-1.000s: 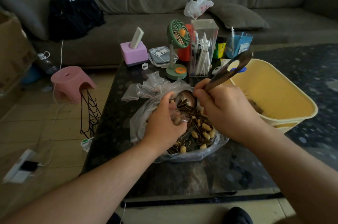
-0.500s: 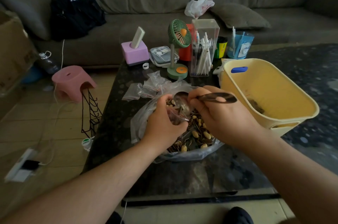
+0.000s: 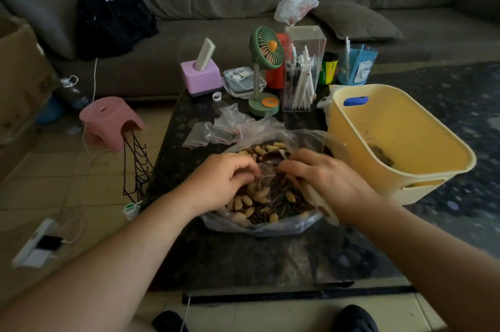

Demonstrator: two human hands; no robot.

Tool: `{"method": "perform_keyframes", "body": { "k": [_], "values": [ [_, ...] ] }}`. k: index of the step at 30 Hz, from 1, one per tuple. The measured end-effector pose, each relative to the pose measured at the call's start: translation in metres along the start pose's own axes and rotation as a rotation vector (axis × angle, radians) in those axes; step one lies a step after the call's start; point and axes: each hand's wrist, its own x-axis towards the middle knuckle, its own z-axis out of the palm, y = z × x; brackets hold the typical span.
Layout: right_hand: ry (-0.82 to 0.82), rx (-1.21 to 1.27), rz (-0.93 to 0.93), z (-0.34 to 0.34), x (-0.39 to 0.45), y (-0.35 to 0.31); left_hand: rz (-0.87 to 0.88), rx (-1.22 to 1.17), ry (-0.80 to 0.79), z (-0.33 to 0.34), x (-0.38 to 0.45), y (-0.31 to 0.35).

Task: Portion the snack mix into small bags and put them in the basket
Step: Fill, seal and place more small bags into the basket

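The small clear bag [image 3: 266,177], unlabelled, hung over the snack mix [image 3: 270,201] in the big plastic bag [image 3: 259,226] at the table's middle. The left hand [image 3: 219,185] and right hand [image 3: 327,182] pinched its rim from either side, fingers curled, a spoon [image 3: 322,203] tucked under the right palm. The yellow basket [image 3: 400,142] stood at the table's right edge. Farther off, a black bag [image 3: 113,17] on the sofa read "dar huien".

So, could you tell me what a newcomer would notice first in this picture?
Probably the two hands, left and right, pinching a small clear bag over the big open bag of snack mix at the table's centre. Next, the yellow basket to the right, then the green fan behind.
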Motion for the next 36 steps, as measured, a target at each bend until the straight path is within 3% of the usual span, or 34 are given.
{"method": "perform_keyframes", "body": {
  "k": [5, 10, 13, 16, 19, 22, 28, 33, 36],
  "values": [
    [-0.04, -0.103, -0.061, 0.019, 0.001, 0.001, 0.06, 0.0, 0.128, -0.007, 0.007, -0.003],
    [-0.101, -0.045, -0.013, 0.026, 0.002, 0.005, 0.063, -0.154, 0.178, -0.003, 0.01, -0.003],
    [0.005, 0.237, 0.17, 0.011, 0.008, 0.0, 0.05, -0.274, 0.189, 0.001, 0.009, -0.001],
    [0.118, 0.779, 0.482, -0.009, 0.019, -0.014, 0.056, -0.335, 0.199, 0.004, 0.008, 0.006],
    [0.144, 1.069, 0.549, -0.015, 0.025, -0.023, 0.036, -0.496, 0.199, 0.009, 0.006, 0.013],
    [0.182, 1.084, 0.565, -0.013, 0.026, -0.023, -0.036, -0.64, 0.234, 0.013, 0.005, 0.018],
    [0.389, 0.661, 0.549, -0.013, 0.023, -0.023, -0.126, -0.824, 0.279, 0.02, 0.009, 0.022],
    [0.367, 0.978, 0.584, -0.01, 0.023, -0.021, -0.126, -0.91, 0.357, 0.025, 0.013, 0.025],
    [0.336, 1.045, 0.597, -0.01, 0.021, -0.019, -0.136, -0.919, 0.365, 0.024, 0.013, 0.025]
  ]
}}
